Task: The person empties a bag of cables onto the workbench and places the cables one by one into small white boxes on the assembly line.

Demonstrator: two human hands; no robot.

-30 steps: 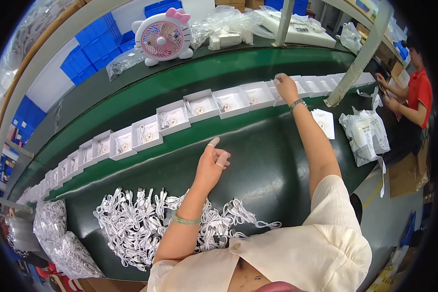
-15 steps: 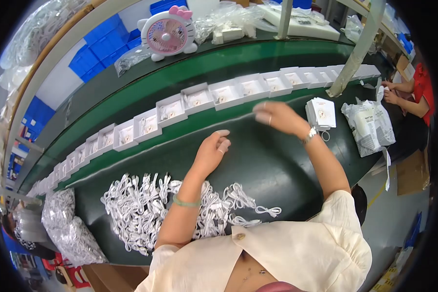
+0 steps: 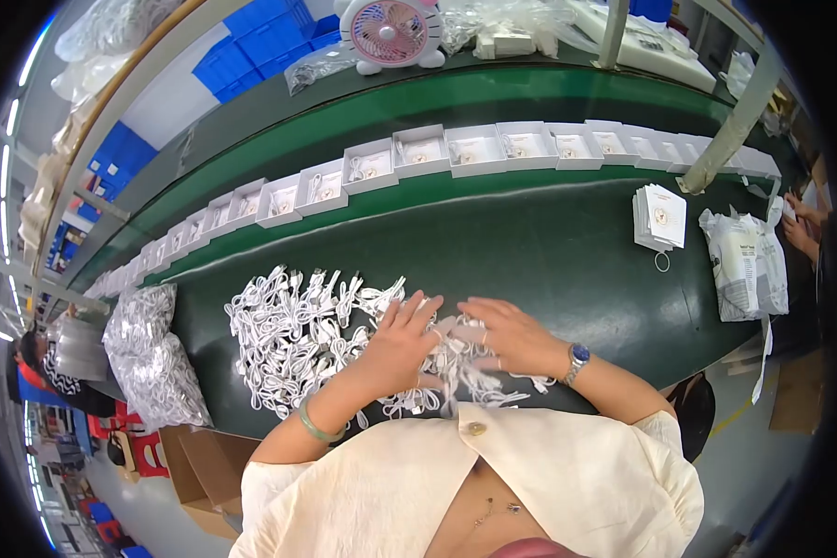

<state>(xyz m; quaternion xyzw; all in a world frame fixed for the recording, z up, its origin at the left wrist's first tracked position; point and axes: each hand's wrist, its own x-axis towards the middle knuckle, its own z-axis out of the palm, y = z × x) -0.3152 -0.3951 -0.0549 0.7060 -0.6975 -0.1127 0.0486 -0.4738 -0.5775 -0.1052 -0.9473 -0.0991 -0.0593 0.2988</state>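
Both hands are on the heap of coiled white cables [image 3: 293, 344] near the table's front edge. My left hand [image 3: 398, 346] lies over its right part, fingers spread. Facing it, my right hand [image 3: 511, 337] rests on the cables at the heap's right end, with its fingers apart and partly blurred. Some cables lie between the two hands. Beyond them runs a long curved row of open white boxes [image 3: 372, 172], several with a coiled cable and a printed card inside. A stack of white printed cards [image 3: 660, 219] sits at the right.
A bag of wrapped cables [image 3: 158, 358] is on the left and a white plastic package [image 3: 744, 265] on the right. A metal post [image 3: 735, 121] rises behind the cards. A pink fan [image 3: 391, 35] stands at the back. A co-worker's hands [image 3: 800, 228] show at far right.
My right hand has come back from the box row to the cables. My left hand has moved down onto the heap. The view has shifted, so the boxes appear farther right.
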